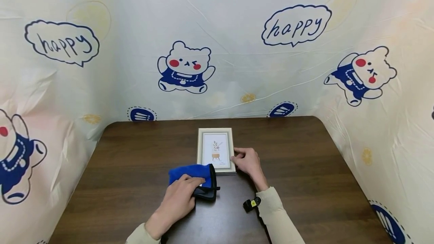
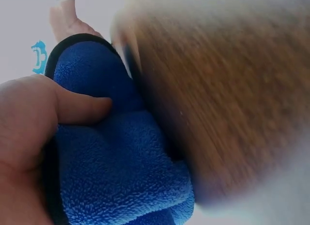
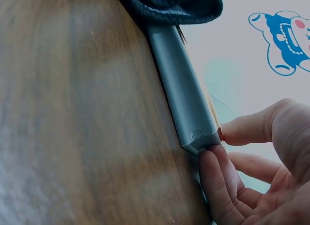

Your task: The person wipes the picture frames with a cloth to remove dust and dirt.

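Note:
A cream picture frame [image 1: 200, 150] with a small potted-plant print lies face up on the brown table. My left hand [image 1: 179, 197] holds a folded blue cloth [image 1: 188, 171] with black edging, which overlaps the frame's lower left corner in the head view. In the left wrist view, the thumb presses on the fluffy blue cloth [image 2: 126, 157]. At the frame's right side, my right hand [image 1: 249, 163] pinches its edge. The right wrist view shows thumb and fingers at a corner of the picture frame [image 3: 186, 94], with the cloth's dark border at the far end.
The brown wooden table [image 1: 135, 153] runs back to a pale curtain [image 1: 237, 74] printed with bears and "happy" bubbles, which also hangs along both sides. A small black device [image 1: 251, 204] with a yellow mark sits at my right wrist, with a dark cable.

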### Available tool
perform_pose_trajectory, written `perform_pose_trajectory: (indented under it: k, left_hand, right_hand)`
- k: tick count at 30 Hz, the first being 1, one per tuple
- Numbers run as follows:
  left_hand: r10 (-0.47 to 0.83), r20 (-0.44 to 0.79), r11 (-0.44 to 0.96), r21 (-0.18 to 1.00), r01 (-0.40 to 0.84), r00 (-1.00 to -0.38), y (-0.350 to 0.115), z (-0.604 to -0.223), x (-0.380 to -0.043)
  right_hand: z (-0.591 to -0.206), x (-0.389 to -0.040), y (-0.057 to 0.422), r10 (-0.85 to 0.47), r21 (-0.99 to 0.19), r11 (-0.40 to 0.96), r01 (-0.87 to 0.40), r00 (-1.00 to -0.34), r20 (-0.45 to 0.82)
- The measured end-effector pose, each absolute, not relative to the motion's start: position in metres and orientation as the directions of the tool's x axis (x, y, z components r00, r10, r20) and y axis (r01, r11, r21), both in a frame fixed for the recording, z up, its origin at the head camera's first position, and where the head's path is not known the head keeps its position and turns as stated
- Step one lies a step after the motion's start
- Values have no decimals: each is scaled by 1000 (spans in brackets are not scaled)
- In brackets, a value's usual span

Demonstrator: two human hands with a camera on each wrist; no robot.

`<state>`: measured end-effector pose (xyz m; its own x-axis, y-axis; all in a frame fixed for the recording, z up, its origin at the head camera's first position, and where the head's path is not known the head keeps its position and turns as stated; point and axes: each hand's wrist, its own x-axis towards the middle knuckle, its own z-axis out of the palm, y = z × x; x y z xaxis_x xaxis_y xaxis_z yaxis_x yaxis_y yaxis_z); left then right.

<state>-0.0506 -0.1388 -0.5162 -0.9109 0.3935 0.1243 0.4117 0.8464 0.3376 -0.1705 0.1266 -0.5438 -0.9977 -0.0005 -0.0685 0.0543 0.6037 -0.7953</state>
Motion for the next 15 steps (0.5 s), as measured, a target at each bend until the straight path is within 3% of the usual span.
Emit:
perform_pose_trajectory:
  k: [15]
  left_hand:
    - [269, 57, 885, 380, 270, -962, -162, -506, -43]
  right_hand:
    - [-543, -170, 128, 4, -800, 598, 51, -998, -61]
